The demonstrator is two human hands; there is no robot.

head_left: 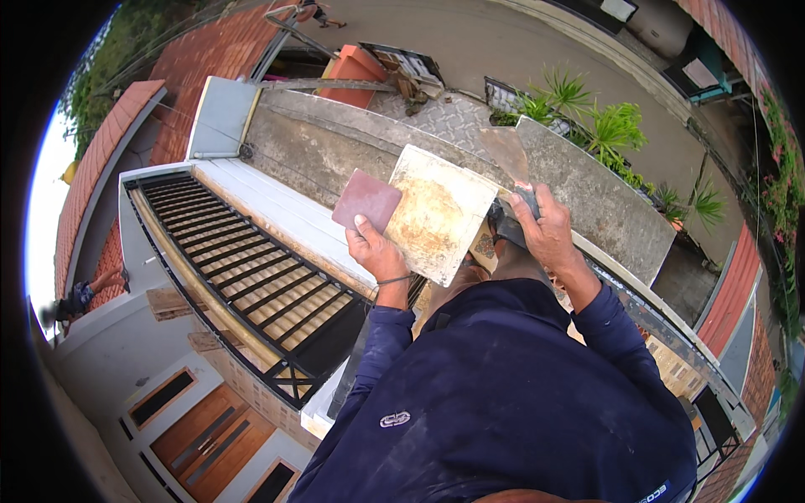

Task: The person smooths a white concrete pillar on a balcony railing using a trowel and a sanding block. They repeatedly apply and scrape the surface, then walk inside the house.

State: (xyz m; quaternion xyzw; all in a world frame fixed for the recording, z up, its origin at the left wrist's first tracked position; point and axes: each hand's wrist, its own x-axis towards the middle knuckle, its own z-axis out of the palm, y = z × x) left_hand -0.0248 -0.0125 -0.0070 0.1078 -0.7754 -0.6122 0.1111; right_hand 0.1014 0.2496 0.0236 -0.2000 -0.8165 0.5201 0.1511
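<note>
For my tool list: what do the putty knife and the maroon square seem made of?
Putty knife blade: probably dull metal, being thin, flat and brownish; dark handle perhaps plastic, mostly covered. Maroon square: perhaps sandpaper, from its matte face; grit not discernible.

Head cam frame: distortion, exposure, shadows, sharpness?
Head view: strong fisheye, black railing bowed, corners black; head view: sky at the left rim blown white; head view: light looks diffuse, no hard shadows on the pale board; head view: maroon pad and scraper fairly sharp, foliage at the right rim softer.
</note>
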